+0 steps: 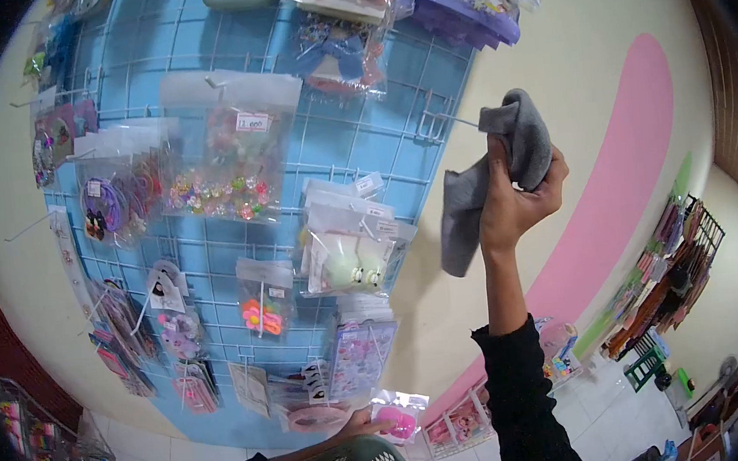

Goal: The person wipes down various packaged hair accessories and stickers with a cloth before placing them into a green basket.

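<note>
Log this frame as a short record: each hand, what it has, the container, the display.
Right hand: raised, gripping a soft grey cloth
Cloth position: by the tip of a thin white metal hook; contact unclear
Left hand: low, fingers at a clear plastic packet with a pink item; grip unclear
Container: dark green plastic basket, near the left hand
Display: blue gridded panel, hung with clear-bagged goods

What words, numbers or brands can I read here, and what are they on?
"12.000", my best reading as the digits are slightly blurred: white sticker on the large bag of colourful beads.
Too small or blurred: stickers on the pale green packet and the hair-tie packet.
No brand is legible; the grey cloth shows no text.
</note>
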{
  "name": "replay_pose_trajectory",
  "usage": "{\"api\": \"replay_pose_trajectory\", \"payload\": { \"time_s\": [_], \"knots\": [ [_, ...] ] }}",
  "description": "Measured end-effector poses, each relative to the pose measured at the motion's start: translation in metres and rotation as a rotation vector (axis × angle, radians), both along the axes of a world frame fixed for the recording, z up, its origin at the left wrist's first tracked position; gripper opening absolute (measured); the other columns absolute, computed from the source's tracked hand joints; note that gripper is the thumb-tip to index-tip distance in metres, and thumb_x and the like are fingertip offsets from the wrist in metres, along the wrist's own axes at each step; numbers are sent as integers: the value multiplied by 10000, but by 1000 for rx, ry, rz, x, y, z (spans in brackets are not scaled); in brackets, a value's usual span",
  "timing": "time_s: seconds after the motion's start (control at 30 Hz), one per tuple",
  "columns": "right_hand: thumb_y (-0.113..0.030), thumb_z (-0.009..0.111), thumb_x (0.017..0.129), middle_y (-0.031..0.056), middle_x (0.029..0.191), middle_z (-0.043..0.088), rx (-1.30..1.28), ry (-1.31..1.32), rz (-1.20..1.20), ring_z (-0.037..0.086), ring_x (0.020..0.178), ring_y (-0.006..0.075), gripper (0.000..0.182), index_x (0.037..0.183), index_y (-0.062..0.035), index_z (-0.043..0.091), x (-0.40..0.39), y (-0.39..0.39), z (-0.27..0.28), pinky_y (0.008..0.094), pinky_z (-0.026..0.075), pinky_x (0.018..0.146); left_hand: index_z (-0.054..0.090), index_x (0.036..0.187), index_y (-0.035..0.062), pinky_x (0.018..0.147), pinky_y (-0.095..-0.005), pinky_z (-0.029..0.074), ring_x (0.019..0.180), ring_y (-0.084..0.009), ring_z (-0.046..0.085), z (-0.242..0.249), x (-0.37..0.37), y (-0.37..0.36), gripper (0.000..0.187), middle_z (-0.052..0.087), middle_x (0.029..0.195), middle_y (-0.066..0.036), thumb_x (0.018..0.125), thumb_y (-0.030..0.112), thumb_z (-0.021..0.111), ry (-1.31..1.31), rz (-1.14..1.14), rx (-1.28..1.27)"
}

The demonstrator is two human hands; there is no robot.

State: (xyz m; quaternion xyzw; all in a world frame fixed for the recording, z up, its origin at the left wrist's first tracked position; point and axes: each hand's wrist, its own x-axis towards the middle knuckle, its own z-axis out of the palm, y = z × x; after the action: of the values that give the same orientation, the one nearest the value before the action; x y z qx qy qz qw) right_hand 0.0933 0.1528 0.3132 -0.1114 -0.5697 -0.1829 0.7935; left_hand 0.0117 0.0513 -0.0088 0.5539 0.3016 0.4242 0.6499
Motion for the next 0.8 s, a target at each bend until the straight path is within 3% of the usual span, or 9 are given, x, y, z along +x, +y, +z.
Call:
{"api": "replay_pose_trajectory", "payload": {
  "time_s": [0.1,0.17,0.23,0.3,0.37,0.43,0.63,0.7,0.8],
  "knots": [
    [-46,607,638,58,780,448,20,36,59,427,733,120,237,805,11,449,-3,11,1,214,356,665,460,987,37,624,-205,358,723,-85,457,11,-5,6,337,510,826,-26,731,250,512,74,-89,-109],
    [-77,600,667,41,729,504,5,116,256,479,663,94,200,790,15,473,-10,8,5,201,382,634,456,990,38,626,-204,356,722,-83,454,3,-3,10,336,509,823,-23,732,246,512,36,-106,-97],
    [-65,585,677,41,740,512,7,88,262,478,652,93,178,799,25,491,-12,9,3,198,384,623,453,994,39,628,-203,354,721,-81,451,-2,-3,12,335,508,820,-20,733,242,512,12,-113,-88],
    [-38,572,678,34,716,522,-10,13,22,478,646,89,127,771,32,521,-13,8,1,199,387,606,449,997,41,630,-202,351,721,-79,449,-6,-2,13,334,506,817,-17,734,238,512,-2,-128,-85],
    [-11,559,675,30,696,537,4,29,137,480,630,81,66,722,34,546,-12,20,-1,197,384,587,445,1001,42,633,-201,349,720,-77,446,-8,-2,14,334,505,814,-14,735,234,512,-11,-141,-88],
    [-1,552,673,32,649,546,153,38,34,483,597,79,49,700,39,556,-8,28,2,196,384,552,442,1004,43,635,-200,347,720,-75,443,-9,-3,16,333,504,811,-11,737,229,512,-20,-154,-86],
    [3,536,678,35,596,541,235,7,-29,481,558,81,55,639,36,557,-2,32,-2,204,388,512,435,1013,59,630,-196,342,712,-74,436,-14,-6,17,331,497,802,-8,742,234,506,20,-136,-67],
    [26,527,673,30,602,537,241,20,-27,481,559,85,39,642,33,549,-4,34,-5,210,394,518,432,1022,60,619,-196,346,705,-73,437,-22,-8,20,342,499,804,-9,739,234,510,-20,-116,205],
    [62,526,651,25,625,529,168,213,-11,478,564,88,37,676,36,539,-15,25,-2,214,408,539,436,1023,51,620,-200,361,719,-74,454,-22,-8,22,352,512,815,-14,723,208,532,-58,-83,-46]
  ]
}}
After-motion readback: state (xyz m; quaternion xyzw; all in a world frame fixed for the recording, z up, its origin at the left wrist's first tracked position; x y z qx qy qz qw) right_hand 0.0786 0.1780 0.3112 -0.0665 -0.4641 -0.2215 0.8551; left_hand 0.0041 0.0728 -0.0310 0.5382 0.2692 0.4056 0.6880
